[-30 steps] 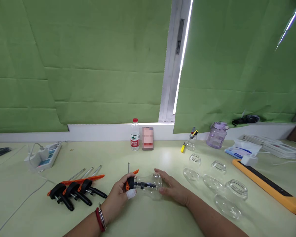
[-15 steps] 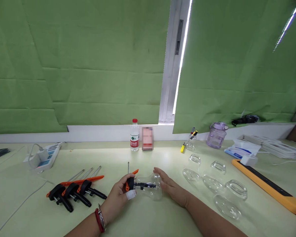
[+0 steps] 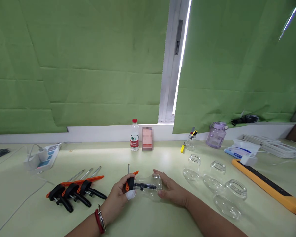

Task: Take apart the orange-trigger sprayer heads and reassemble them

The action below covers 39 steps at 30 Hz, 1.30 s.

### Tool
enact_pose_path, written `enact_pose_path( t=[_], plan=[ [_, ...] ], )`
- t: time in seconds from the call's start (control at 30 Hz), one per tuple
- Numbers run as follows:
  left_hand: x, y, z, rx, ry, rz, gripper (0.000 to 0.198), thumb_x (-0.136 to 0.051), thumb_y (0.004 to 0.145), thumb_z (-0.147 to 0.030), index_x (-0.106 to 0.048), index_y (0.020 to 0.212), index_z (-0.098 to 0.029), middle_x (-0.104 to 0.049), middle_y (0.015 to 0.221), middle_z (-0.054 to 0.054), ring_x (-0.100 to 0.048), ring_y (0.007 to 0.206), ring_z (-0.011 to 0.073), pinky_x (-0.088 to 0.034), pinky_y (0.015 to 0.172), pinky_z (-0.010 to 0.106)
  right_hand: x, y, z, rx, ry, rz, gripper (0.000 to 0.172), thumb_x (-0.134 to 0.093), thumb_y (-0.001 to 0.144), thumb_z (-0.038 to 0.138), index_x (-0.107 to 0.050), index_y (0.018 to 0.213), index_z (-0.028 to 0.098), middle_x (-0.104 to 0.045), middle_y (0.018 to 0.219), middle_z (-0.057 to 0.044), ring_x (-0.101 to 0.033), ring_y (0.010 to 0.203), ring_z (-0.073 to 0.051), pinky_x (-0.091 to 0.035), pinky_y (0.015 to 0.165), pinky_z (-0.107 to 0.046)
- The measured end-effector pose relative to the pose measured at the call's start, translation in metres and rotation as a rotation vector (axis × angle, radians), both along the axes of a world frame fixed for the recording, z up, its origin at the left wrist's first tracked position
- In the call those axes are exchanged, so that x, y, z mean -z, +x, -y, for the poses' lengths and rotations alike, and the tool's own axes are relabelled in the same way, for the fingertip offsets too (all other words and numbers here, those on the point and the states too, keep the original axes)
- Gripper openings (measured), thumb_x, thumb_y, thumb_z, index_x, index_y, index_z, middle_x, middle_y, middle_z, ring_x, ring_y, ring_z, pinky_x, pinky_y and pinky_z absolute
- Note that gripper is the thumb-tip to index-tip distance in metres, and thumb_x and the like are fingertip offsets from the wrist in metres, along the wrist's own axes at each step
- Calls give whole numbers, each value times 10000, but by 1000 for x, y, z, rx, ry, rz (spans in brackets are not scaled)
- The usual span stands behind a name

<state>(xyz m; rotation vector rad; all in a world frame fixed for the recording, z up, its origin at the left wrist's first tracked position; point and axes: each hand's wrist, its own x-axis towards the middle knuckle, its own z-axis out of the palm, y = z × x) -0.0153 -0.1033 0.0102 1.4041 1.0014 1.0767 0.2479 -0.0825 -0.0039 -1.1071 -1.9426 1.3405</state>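
My left hand [image 3: 122, 194], with a white wrap on its thumb, grips a black lid [image 3: 130, 184] with an orange lever and a thin metal spout pointing up. The lid sits at the neck of a clear glass bottle [image 3: 150, 194] lying sideways, with a black tube inside it. My right hand [image 3: 171, 190] is closed round the bottle's wide base, thumb below and fingers behind. To the left lie several similar black and orange lid assemblies [image 3: 72, 192]. Several clear glass bottles [image 3: 220, 205] stand on the right.
Behind are a water bottle [image 3: 134, 135], a pink phone-like object [image 3: 147, 139] and a small glass holder with tools [image 3: 191, 143]. A purple jug [image 3: 216, 135], tissue pack [image 3: 242, 148] and orange bar [image 3: 268, 186] are right. A power strip [image 3: 49, 158] is left.
My right thumb has come forward onto the glass bottle's base, and the right fingers have closed on it. My left hand has stayed on the black lid.
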Motion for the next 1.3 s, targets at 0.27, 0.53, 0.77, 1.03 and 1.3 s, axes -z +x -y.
enact_pose_path(
  t=[0.27,0.53,0.77,1.03,1.3],
  plan=[
    [1,0,1,23,9,20,467,-715,644,-298,-598,1094,-251,-641,1000,36,-545,902,195,-432,822,300,-3,-2,0,106,-84,52,728,-469,783,651,-324,1392,280,-217,1504,-20,110,1386,-267,52,1113,-469],
    [-4,2,2,-25,-15,-10,473,-733,617,-288,-605,1068,-225,-645,965,46,-550,863,188,-436,797,295,0,-3,1,-32,73,-97,932,-595,731,598,-64,1441,308,-186,1504,-99,-113,1387,-256,-90,1110,-474],
    [-6,3,1,-36,-33,-5,466,-732,611,-270,-591,1052,-221,-629,949,33,-535,865,181,-428,801,288,3,-3,0,1,187,-36,906,-779,597,425,-309,1358,276,-175,1496,-103,-188,1364,-288,-182,1099,-448],
    [0,1,2,47,-4,14,466,-703,648,-227,-578,1097,-241,-601,965,6,-529,867,164,-420,795,271,-8,-2,-1,5,76,-26,621,-643,708,544,-538,1224,215,-200,1502,-78,-112,1381,-312,-116,1107,-475],
    [-1,1,4,60,-23,30,491,-706,639,-237,-569,1110,-233,-608,971,5,-539,870,166,-418,799,282,-5,-2,0,92,-18,27,679,-516,784,601,-415,1348,236,-283,1478,-53,51,1390,-293,45,1107,-496]
  ],
)
